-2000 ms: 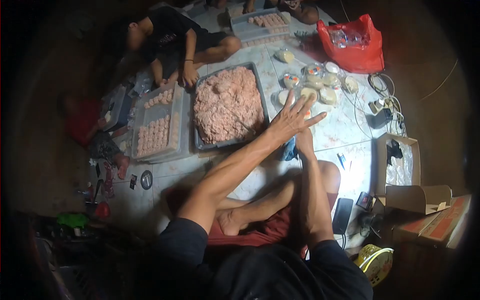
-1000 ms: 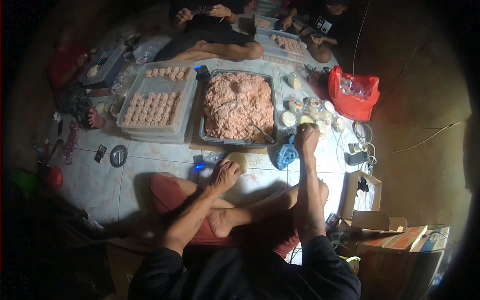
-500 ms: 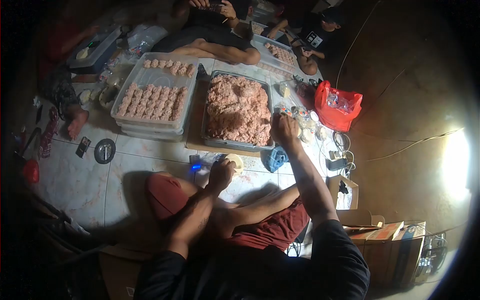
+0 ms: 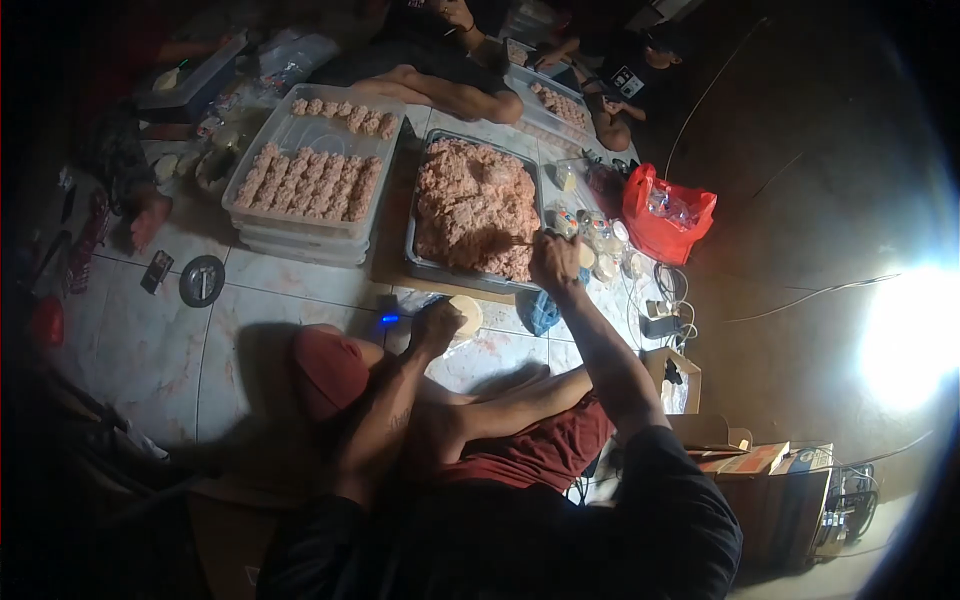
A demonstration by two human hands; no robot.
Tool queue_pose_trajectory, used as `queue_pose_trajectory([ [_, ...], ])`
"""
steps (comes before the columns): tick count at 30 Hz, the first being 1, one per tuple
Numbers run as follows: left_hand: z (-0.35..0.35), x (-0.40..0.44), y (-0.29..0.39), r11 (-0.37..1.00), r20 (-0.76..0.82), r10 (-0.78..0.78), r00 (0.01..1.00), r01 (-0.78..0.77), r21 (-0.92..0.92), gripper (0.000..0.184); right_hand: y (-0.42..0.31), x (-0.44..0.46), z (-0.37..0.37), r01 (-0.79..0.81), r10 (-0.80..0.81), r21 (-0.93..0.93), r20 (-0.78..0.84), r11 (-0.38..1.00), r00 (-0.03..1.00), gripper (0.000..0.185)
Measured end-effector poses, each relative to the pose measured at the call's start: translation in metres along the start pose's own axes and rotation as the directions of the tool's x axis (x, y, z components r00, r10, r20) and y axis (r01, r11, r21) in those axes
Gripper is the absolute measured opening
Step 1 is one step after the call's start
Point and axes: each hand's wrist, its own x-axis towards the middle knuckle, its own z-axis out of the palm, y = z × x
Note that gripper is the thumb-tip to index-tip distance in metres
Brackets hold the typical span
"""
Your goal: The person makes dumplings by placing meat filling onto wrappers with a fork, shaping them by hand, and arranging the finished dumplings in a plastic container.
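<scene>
My left hand (image 4: 436,326) is closed on a round, pale stack of wrappers (image 4: 464,315), held low over the tiled floor. Farther right, my right hand (image 4: 557,259) grips a utensil (image 4: 520,240) whose end reaches into the pink minced filling (image 4: 475,205). That filling is heaped in a grey tray (image 4: 445,272). To its left stand stacked clear boxes (image 4: 300,238), the top one holding rows of shaped pieces (image 4: 315,183). A blue cloth (image 4: 540,313) lies below my right hand.
Wrapped round packs (image 4: 600,235) and a red plastic bag (image 4: 668,215) sit at the right, near cables (image 4: 675,290) and cardboard boxes (image 4: 775,465). A black round dish (image 4: 202,281) is on the floor at left. Other people sit around the far side.
My right hand has moved from the round packs to the tray's right edge, and now holds the utensil. My left hand, earlier spread near the packs, is closed on the pale wrappers at the lower middle.
</scene>
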Motion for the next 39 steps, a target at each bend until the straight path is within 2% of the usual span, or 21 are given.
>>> queue_pose_trajectory([
  [3, -0.001, 0.009, 0.003, 0.981, -0.006, -0.119, 0.993, 0.117, -0.156, 0.028, -0.013, 0.002, -0.001, 0.141, -0.156, 0.119, 0.123, 0.983, 0.980, 0.021],
  [6, -0.002, 0.010, 0.005, 0.987, 0.040, -0.040, 0.998, 0.046, -0.152, 0.028, -0.004, 0.016, -0.007, -0.050, 0.065, -0.095, 0.157, 0.994, 0.985, 0.024],
  [8, 0.004, 0.002, 0.006, 0.996, 0.111, -0.043, 0.993, 0.051, -0.068, 0.025, -0.015, 0.011, -0.001, -0.097, 0.111, -0.087, 0.162, 0.991, 0.981, 0.025],
  [10, 0.017, -0.002, 0.001, 0.974, 0.279, 0.083, 0.957, -0.137, 0.180, 0.026, -0.021, 0.008, -0.001, -0.059, 0.070, -0.101, 0.111, 0.993, 0.991, 0.026],
  [12, 0.021, 0.000, -0.003, 0.955, 0.265, 0.087, 0.960, -0.156, 0.251, 0.030, 0.032, 0.020, 0.042, -0.067, 0.035, 0.165, 0.193, 0.984, 0.981, 0.019],
  [13, 0.014, 0.003, 0.001, 0.992, 0.293, -0.062, 0.954, 0.026, 0.127, 0.029, 0.052, 0.023, 0.045, -0.039, -0.038, 0.297, 0.250, 0.954, 0.968, 0.019],
  [14, 0.007, 0.008, 0.008, 0.977, 0.333, -0.203, 0.921, 0.212, 0.008, 0.028, 0.050, 0.018, 0.032, -0.293, 0.101, 0.528, 0.361, 0.797, 0.927, 0.020],
  [15, -0.001, 0.011, 0.015, 0.959, 0.308, -0.222, 0.925, 0.264, -0.104, 0.028, 0.046, 0.010, 0.021, -0.290, 0.097, 0.533, 0.360, 0.795, 0.928, 0.020],
  [17, -0.016, 0.014, 0.025, 0.839, 0.348, -0.192, 0.918, 0.337, -0.427, 0.034, 0.037, -0.008, 0.000, -0.269, 0.179, 0.883, 0.215, 0.385, 0.960, 0.023],
  [18, -0.026, 0.016, 0.031, 0.783, 0.384, -0.141, 0.912, 0.341, -0.521, 0.032, 0.033, -0.009, -0.007, -0.270, 0.181, 0.885, 0.216, 0.378, 0.960, 0.023],
  [20, 0.012, 0.033, -0.053, 0.935, 0.248, -0.093, 0.964, 0.170, -0.311, 0.025, 0.032, -0.007, -0.014, -0.512, 0.288, 0.825, 0.443, 0.239, 0.849, 0.022],
  [21, 0.008, 0.028, -0.042, 0.937, 0.257, -0.095, 0.962, 0.174, -0.304, 0.025, 0.041, -0.010, 0.009, -0.409, 0.274, 0.796, 0.313, 0.447, 0.909, 0.024],
  [24, -0.003, 0.027, -0.006, 0.881, 0.347, -0.034, 0.937, 0.192, -0.433, 0.020, 0.042, -0.023, 0.011, -0.191, 0.147, 0.830, 0.133, 0.524, 0.980, 0.027],
  [25, -0.008, 0.033, -0.001, 0.890, 0.297, -0.129, 0.946, 0.243, -0.385, 0.020, 0.041, -0.025, 0.020, -0.141, 0.203, 0.776, 0.018, 0.615, 0.979, 0.027],
  [26, -0.009, 0.020, -0.001, 0.883, 0.251, -0.246, 0.936, 0.323, -0.340, 0.021, 0.044, -0.034, 0.031, -0.163, 0.212, 0.783, 0.040, 0.601, 0.976, 0.027],
  [28, -0.025, 0.012, 0.030, 0.800, 0.331, -0.088, 0.939, 0.265, -0.539, 0.021, 0.054, -0.038, 0.047, -0.187, 0.164, 0.851, 0.120, 0.492, 0.979, 0.027],
  [30, -0.031, 0.010, 0.052, 0.657, 0.402, -0.016, 0.916, 0.313, -0.686, 0.017, 0.045, -0.045, 0.041, -0.268, 0.235, 0.784, 0.160, 0.561, 0.959, 0.028],
  [32, -0.036, 0.007, 0.066, 0.730, 0.310, -0.038, 0.950, 0.238, -0.640, 0.015, 0.035, -0.051, 0.039, -0.308, 0.243, 0.823, 0.213, 0.478, 0.946, 0.028],
  [34, -0.039, 0.004, 0.067, 0.564, 0.345, -0.075, 0.936, 0.325, -0.759, 0.014, 0.032, -0.048, 0.039, -0.375, 0.238, 0.764, 0.291, 0.525, 0.927, 0.024],
  [38, -0.048, -0.008, 0.075, 0.566, 0.316, -0.217, 0.923, 0.383, -0.730, 0.016, 0.006, -0.051, 0.032, -0.264, 0.294, 0.751, 0.098, 0.605, 0.951, 0.023],
  [39, -0.046, -0.013, 0.083, 0.484, 0.324, -0.151, 0.934, 0.356, -0.800, 0.022, -0.003, -0.051, 0.019, -0.245, 0.273, 0.763, 0.094, 0.598, 0.958, 0.019],
])
